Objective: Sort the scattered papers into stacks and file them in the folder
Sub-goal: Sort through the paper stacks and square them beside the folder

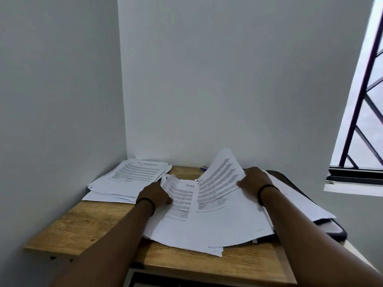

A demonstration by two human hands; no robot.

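- So, biggest thing first: a wooden desk shoved into the corner of two plain white walls, with a window with dark bars off to the right.
- Spread over the middle and right of the desk is a loose heap of white papers, blank sides mostly up, overlapping every which way and running out past the front edge a bit.
- Far left corner has a rough stack of printed sheets, top page showing text, edges not squared up at all.
- Poking out from under the heap on the right is a dark folder, its rounded corner hanging near the desk edge.
- Right hand pinches a printed page by its right edge and has it tilted up off the heap.
- Left hand grips the left edge of another printed sheet, lying just beside the lifted one.
- Both wrists wear a thin black band.
- Tiny purple thing by the back wall, can't tell what it is.
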